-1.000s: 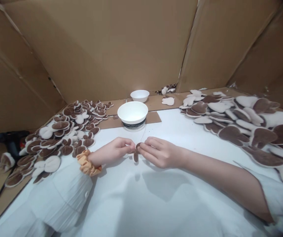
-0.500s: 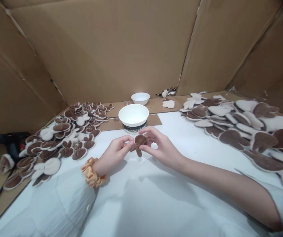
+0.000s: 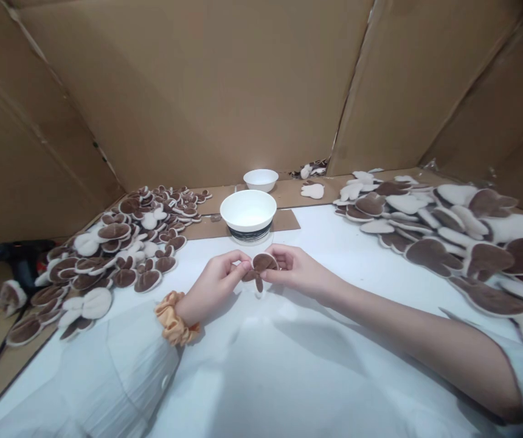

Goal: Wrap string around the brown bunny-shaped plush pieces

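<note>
Between my two hands is a small brown plush rabbit-head piece [image 3: 264,263] with a pale edge, its ears pointing down toward me. My left hand [image 3: 219,277] pinches its left side between thumb and fingertips. From the right, my right hand [image 3: 301,271] grips it with the thumb on the brown face and the other fingers behind, partly hidden. Just beyond my hands stands a white bowl [image 3: 248,210] with a black-striped base. What the bowl holds, if anything, does not show.
At left lies a pile of small brown-and-white rabbit pieces [image 3: 114,232], with a glue gun [image 3: 19,260] beside it. Larger plush pieces [image 3: 432,255] are heaped at right. A second white bowl [image 3: 260,180] and a single white piece [image 3: 312,190] sit at the back, before cardboard walls [image 3: 207,91].
My right fingers have closed in around the rabbit piece, where the index finger was raised before. The piece has turned slightly and shows its pale edge more; my left hand keeps its pinch.
</note>
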`<state>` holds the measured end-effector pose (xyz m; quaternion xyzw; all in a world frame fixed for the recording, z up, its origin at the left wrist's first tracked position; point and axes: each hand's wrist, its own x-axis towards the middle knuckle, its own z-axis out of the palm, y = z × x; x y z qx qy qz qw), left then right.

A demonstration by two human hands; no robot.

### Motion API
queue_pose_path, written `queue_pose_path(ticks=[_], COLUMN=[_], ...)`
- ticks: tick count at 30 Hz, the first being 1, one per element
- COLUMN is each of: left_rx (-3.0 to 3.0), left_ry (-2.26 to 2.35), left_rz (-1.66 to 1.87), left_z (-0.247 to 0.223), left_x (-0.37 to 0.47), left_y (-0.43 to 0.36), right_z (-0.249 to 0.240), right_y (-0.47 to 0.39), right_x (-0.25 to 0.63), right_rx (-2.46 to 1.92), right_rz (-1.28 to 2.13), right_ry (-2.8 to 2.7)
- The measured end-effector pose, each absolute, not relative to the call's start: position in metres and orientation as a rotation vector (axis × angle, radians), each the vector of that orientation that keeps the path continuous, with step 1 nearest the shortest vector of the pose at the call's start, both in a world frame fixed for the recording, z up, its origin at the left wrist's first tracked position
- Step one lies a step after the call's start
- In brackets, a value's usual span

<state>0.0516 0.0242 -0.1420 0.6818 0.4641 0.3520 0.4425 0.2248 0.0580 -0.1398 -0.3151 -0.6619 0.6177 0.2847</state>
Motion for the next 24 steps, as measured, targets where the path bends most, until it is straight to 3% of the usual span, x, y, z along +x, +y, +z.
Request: queue_pose_path(ticks=[10, 24], left_rx=[1.886, 2.058], left_ry=[1.358, 1.419], left_rz=[0.833, 0.736], left_z=[-0.147, -0.143], left_x=[0.056, 0.051], left_y=[0.021, 0.020], right_z=[-0.150, -0.142], right_y=[0.057, 0.059], right_x=[0.220, 0.228], right_rx=[-0.930, -0.785], right_rz=[1.652, 1.586], right_ry=[-1.672, -2.039])
